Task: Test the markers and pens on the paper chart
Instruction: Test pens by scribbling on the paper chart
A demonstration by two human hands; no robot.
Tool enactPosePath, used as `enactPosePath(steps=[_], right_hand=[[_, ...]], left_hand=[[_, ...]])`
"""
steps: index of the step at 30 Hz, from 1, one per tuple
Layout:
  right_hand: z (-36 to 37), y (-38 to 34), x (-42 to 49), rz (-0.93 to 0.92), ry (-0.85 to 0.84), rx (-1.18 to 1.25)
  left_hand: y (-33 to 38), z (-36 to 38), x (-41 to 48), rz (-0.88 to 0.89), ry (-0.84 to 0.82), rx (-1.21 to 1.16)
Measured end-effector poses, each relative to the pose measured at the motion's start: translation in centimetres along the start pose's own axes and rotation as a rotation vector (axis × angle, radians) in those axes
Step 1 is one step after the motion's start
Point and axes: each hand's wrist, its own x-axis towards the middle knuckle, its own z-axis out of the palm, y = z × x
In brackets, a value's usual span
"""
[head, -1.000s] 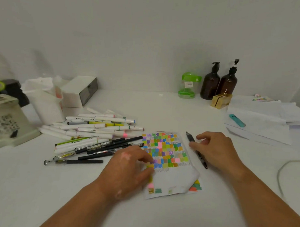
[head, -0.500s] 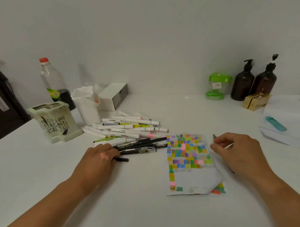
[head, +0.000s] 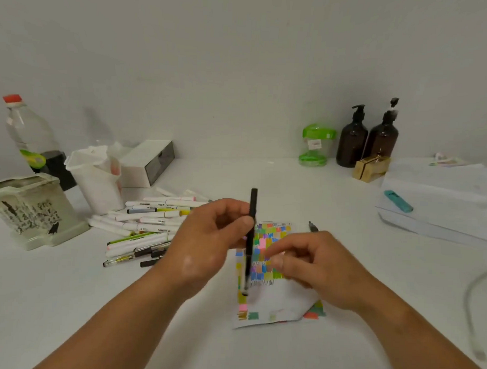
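My left hand [head: 207, 243] grips a black pen [head: 253, 212] and holds it nearly upright, its lower end hanging over the left edge of the paper chart [head: 279, 298]. The chart is a small white sheet covered with coloured squares, its lower right corner curled over. My right hand [head: 319, 269] hovers over the chart's right side with loosely curled fingers, the thumb close to the pen; nothing shows in it. Another black pen [head: 313, 227] lies on the table behind that hand. A pile of white markers [head: 152, 219] and dark pens [head: 148, 254] lies to the left.
A ceramic pot [head: 34, 210], a white cup [head: 96, 176], a white box [head: 146, 161] and a plastic bottle [head: 29, 132] stand at the left. A green jar [head: 315, 145], two brown pump bottles [head: 351, 138], a gold box [head: 371, 166], stacked papers [head: 440, 196] and a cable [head: 474, 302] are at the right.
My left hand went to the pen pile, took a black pen and raised it over the chart. My right hand left the pen on the right and moved toward the held pen.
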Motion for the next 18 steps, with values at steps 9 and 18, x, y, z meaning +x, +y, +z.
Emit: enactPosePath(steps=[9, 18], right_hand=[[1.1, 0.3, 0.8, 0.13, 0.11, 0.381], [0.9, 1.1, 1.2, 0.042, 0.193, 0.393]], left_hand=[[-3.2, 1.9, 1.2, 0.025, -0.068, 0.026], [-5.1, 0.9, -0.4, 0.244, -0.148, 0.495]])
